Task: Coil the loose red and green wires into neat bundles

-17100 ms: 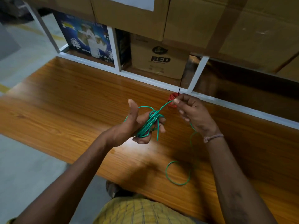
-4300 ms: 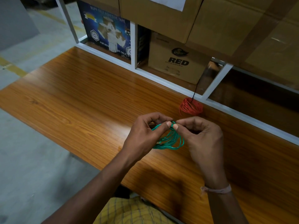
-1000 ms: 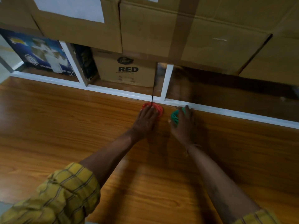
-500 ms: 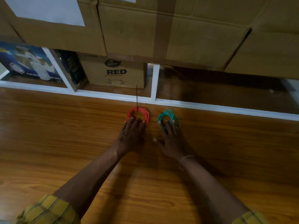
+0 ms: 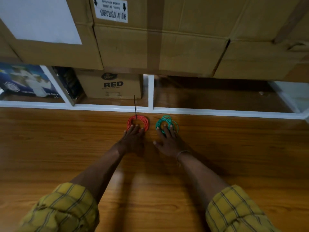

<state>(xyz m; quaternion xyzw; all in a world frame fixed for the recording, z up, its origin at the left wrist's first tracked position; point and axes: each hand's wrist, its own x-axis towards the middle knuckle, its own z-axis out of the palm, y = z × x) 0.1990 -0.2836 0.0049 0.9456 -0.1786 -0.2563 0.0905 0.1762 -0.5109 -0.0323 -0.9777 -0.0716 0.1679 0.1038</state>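
A red wire coil (image 5: pixel 145 120) lies flat on the wooden table (image 5: pixel 66 148) near its far edge, with a thin dark end sticking up from it. A green wire coil (image 5: pixel 173 122) lies flat just to its right, a small gap between them. My left hand (image 5: pixel 133 139) lies flat with straight fingers, its fingertips on the near side of the red coil. My right hand (image 5: pixel 168 142) lies flat too, thumb spread, its fingertips on the near side of the green coil.
A white shelf frame (image 5: pixel 150 108) runs along the table's far edge. Behind it stand a brown box marked RED (image 5: pixel 112 85) and a blue printed box (image 5: pixel 28 81). Large cardboard cartons (image 5: pixel 150 39) hang over the back.
Both hands have set the two coils down side by side near the far edge and flattened out on them. The view has pulled back and both sleeves now show.
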